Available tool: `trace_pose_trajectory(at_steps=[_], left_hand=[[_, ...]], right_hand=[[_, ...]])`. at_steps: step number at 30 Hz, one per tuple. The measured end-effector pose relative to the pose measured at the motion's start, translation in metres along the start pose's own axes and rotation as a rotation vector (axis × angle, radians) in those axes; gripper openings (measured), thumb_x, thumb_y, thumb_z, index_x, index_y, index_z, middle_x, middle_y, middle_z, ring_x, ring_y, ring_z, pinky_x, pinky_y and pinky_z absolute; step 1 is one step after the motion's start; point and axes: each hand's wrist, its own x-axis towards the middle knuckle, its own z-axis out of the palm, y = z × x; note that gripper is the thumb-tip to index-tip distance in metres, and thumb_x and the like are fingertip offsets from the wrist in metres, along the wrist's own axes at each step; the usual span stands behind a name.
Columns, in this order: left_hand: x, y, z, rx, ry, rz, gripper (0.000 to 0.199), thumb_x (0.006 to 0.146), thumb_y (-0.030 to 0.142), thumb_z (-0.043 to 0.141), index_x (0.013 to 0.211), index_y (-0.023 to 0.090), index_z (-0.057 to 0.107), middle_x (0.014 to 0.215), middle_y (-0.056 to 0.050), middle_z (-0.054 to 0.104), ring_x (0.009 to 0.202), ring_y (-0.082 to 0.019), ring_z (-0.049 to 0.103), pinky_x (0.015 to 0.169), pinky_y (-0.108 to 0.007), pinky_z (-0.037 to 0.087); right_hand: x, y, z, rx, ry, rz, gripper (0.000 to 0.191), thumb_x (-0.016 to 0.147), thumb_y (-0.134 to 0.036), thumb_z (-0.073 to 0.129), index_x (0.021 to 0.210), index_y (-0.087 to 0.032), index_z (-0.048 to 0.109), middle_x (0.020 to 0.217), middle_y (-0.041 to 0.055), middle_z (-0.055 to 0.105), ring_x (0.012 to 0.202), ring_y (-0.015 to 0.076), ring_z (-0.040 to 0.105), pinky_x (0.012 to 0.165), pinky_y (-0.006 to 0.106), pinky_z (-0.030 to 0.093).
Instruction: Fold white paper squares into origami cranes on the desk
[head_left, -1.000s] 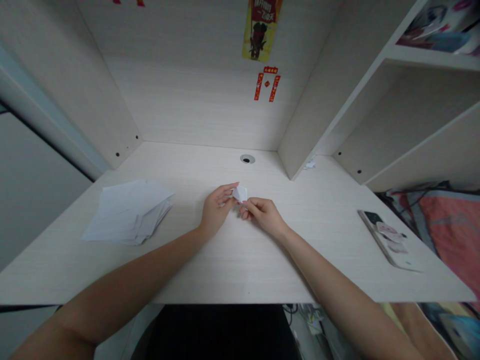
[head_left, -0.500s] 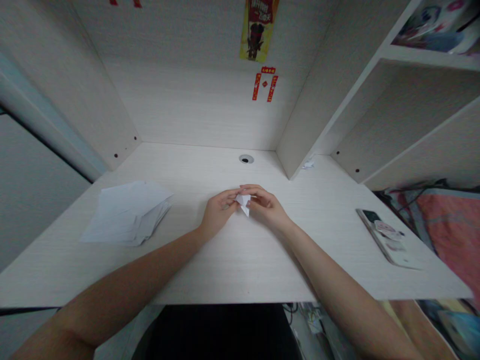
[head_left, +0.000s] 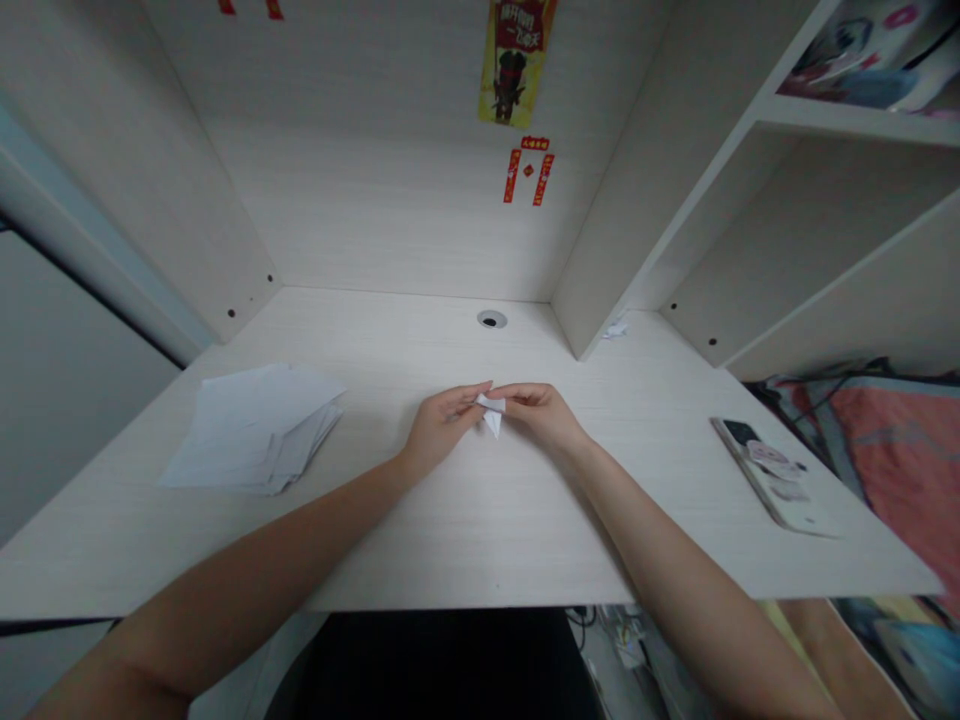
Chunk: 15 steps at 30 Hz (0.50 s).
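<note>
A small piece of folded white paper [head_left: 492, 421] is held between my two hands, just above the middle of the desk. It has a flat upper band and a pointed tip that hangs down toward me. My left hand [head_left: 444, 420] pinches its left side between thumb and fingers. From the other side, my right hand [head_left: 546, 412] grips the right end, with the index finger reaching along the top edge. The fingertips of both hands nearly meet behind the paper, and part of it is hidden by them.
Loose white paper sheets [head_left: 251, 430] lie in an untidy stack on the left of the pale desk [head_left: 450, 540]. A phone [head_left: 772, 475] rests at the right. Behind are a round cable hole [head_left: 492, 319] and an upright divider panel [head_left: 600, 270]. Pink cloth [head_left: 885, 440] is beyond the right edge.
The right hand's fingers have straightened and lowered over the paper. The folded paper has turned a little, so its upper band now lies flatter above the hanging tip.
</note>
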Motion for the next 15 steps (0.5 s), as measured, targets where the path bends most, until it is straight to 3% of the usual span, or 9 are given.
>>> trace_pose_trajectory(at_steps=[6, 15], left_hand=[[0.0041, -0.0041, -0.0013, -0.101, 0.080, -0.046, 0.032, 0.067, 0.030, 0.071, 0.096, 0.016, 0.070, 0.097, -0.006, 0.072, 0.082, -0.018, 0.067, 0.084, -0.033, 0.051], [0.0038, 0.0017, -0.0009, -0.083, 0.131, -0.060, 0.023, 0.066, 0.033, 0.072, 0.082, 0.016, 0.072, 0.091, -0.007, 0.073, 0.085, -0.020, 0.066, 0.087, -0.035, 0.049]], right_hand=[[0.0003, -0.0007, -0.0008, 0.061, 0.087, 0.064, 0.024, 0.060, -0.030, 0.078, 0.082, -0.023, 0.074, 0.087, 0.0036, 0.073, 0.080, 0.0167, 0.065, 0.086, 0.033, 0.044], [-0.0017, -0.0070, 0.0041, 0.101, 0.031, 0.130, 0.021, 0.060, -0.029, 0.078, 0.079, -0.021, 0.074, 0.080, 0.0034, 0.073, 0.076, 0.0156, 0.065, 0.086, 0.032, 0.044]])
